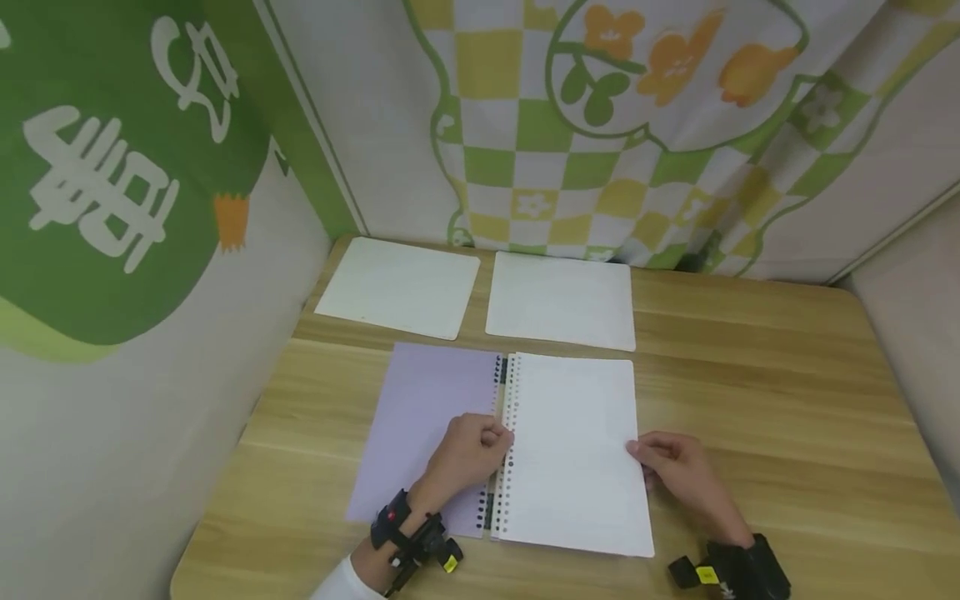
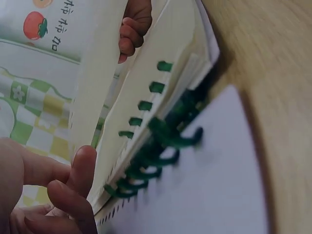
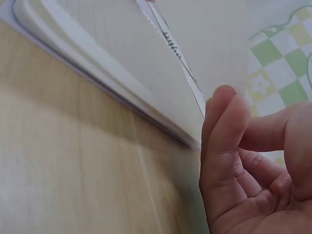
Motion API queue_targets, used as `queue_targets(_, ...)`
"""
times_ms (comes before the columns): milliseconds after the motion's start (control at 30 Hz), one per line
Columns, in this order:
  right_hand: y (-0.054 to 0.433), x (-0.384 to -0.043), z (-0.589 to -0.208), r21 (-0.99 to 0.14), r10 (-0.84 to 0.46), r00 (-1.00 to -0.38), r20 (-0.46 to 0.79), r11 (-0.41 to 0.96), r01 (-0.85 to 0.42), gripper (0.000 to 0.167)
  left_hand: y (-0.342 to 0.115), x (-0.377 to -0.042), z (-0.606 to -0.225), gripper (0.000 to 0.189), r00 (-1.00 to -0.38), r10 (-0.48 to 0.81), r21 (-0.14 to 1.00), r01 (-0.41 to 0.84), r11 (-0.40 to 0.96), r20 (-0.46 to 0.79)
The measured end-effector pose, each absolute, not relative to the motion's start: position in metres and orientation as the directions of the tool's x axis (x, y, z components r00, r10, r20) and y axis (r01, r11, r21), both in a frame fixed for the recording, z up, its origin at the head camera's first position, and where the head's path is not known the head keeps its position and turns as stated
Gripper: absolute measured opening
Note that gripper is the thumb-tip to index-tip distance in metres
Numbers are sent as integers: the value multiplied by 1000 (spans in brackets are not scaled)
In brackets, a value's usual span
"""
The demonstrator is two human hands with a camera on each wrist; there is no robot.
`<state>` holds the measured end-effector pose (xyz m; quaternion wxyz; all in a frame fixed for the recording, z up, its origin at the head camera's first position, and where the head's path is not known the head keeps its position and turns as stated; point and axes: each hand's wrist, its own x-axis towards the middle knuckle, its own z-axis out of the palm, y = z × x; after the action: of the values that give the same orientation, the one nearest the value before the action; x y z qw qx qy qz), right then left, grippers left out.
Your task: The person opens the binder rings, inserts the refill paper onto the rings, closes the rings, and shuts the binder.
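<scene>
Between my two hands a white hole-punched sheet (image 1: 573,467) is held up over the pages of a loose-leaf notebook. My left hand (image 1: 467,452) pinches the sheet's punched left edge between thumb and finger, close to the binder's green rings (image 2: 163,134). The ring halves appear apart in the left wrist view, one row through the pages and one through the purple cover (image 1: 427,408). At the opposite edge, my right hand (image 1: 681,475) grips the sheet between thumb and fingers. The right wrist view shows a gap between this sheet and the page stack (image 3: 117,73) below.
Two blank white sheets or cards, one at the left (image 1: 397,287) and one at the right (image 1: 561,300), lie behind the notebook on the wooden table (image 1: 780,392). A patterned curtain (image 1: 555,167) hangs along the table's back edge. A wall stands at the left (image 1: 150,450).
</scene>
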<state>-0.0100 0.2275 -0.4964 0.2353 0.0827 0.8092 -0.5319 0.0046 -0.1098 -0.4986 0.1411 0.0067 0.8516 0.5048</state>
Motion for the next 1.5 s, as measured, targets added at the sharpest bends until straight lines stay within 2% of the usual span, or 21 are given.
queue_targets(200,223,-8,-503,-833,-110,-872,-477,371,410,33,-116,8,-501,19,-974,108,842,-114,528,-200)
queue_targets(400,220,-8,-505,-830,-95,-874,-477,377,412,33,-118,5,-496,11,-998,57,735,9,678,-41)
queue_targets(533,216,-8,-505,-820,-89,-873,-479,400,409,34,-119,3,-494,31,-990,137,655,129,745,39)
queue_targets(667,214,-10,-505,-817,-87,-868,-489,394,421,35,-119,2,-492,53,-966,257,612,215,761,20)
queue_targets(800,213,-11,-505,-819,-87,-865,-495,380,431,35,-119,2,-494,64,-944,327,587,240,773,-44)
queue_targets(1033,213,-12,-504,-826,-114,-861,-495,370,426,33,-119,3,-495,62,-929,356,566,243,788,-98)
queue_targets(1500,219,-17,-498,-855,-184,-861,-475,329,402,33,-120,-15,-487,58,-913,401,533,302,790,-76)
